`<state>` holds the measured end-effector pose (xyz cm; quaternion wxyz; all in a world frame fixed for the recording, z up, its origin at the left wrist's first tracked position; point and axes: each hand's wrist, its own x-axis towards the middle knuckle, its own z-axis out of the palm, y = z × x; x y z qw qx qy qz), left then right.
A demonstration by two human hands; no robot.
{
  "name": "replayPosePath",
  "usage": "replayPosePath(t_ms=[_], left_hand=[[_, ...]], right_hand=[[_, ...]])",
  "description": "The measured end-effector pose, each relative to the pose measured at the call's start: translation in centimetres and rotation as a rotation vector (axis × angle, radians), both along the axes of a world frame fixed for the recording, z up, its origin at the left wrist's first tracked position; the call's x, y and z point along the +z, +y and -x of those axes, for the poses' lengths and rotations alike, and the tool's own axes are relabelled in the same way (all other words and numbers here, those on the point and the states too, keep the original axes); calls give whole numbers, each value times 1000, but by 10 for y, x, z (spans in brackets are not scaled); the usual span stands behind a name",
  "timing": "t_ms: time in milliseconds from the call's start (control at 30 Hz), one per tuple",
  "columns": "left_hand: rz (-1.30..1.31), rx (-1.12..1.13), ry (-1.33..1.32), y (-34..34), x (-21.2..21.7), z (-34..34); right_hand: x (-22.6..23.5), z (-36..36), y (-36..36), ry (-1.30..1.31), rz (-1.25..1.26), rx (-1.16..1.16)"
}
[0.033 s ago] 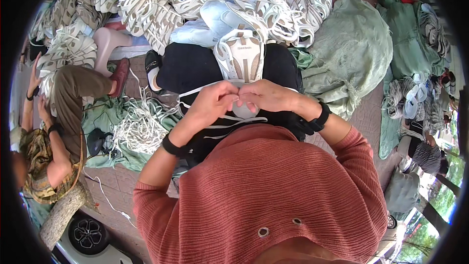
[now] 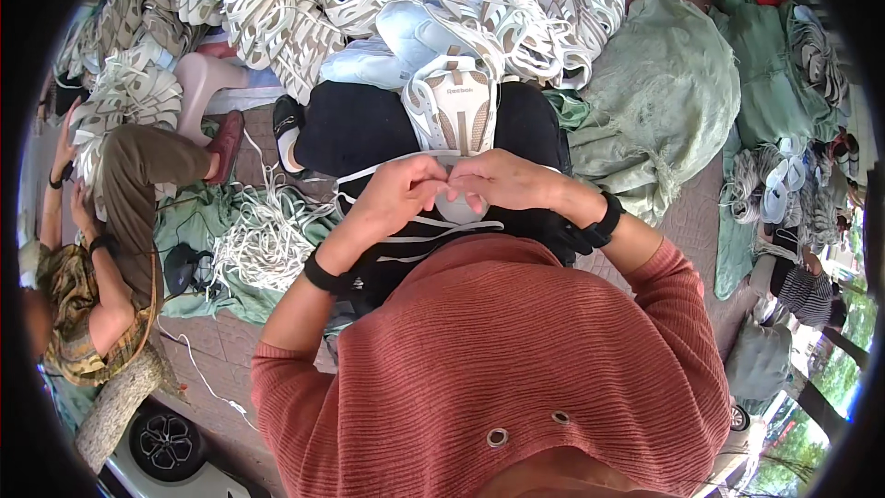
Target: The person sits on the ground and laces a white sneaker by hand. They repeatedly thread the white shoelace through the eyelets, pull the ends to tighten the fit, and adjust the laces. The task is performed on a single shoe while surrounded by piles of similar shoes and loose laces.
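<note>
A white and tan shoe upper (image 2: pixel 450 109) lies across my lap between my dark-trousered knees, its tongue toward the far side. My left hand (image 2: pixel 398 195) and my right hand (image 2: pixel 505 183) meet over its near end, fingertips pinched together. A white shoelace (image 2: pixel 369 170) runs into the fingers, and loose lace ends stretch out to both sides beneath the hands. The exact grip at the fingertips is hidden. Below them, the pale rounded near end (image 2: pixel 461 210) of the shoe shows.
A tangled heap of white laces (image 2: pixel 267 235) lies on green cloth to the left. Stacked shoe uppers (image 2: pixel 290 23) and pale blue pieces (image 2: pixel 369 63) lie beyond my knees. A pale green sack (image 2: pixel 659 92) bulges at the right. Another person (image 2: pixel 92 295) sits at the far left.
My hands hardly differ, and the shoe upper stays put. At the top, a blurred shape, perhaps a hand, has appeared by the stacked uppers.
</note>
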<state>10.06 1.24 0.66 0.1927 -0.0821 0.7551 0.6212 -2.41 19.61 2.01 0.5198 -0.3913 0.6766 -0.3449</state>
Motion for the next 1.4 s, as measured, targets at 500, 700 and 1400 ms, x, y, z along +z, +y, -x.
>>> replayPosePath(t_ms=[500,700,1400], left_hand=[[617,184,275,12,-68,12],[603,208,382,21,-58,7],[857,160,478,25,-39,19]], right_hand=[[-53,25,-19,643,16,5],[-48,31,-20,382,-126,-88],[-20,34,-8,1284,570,335]])
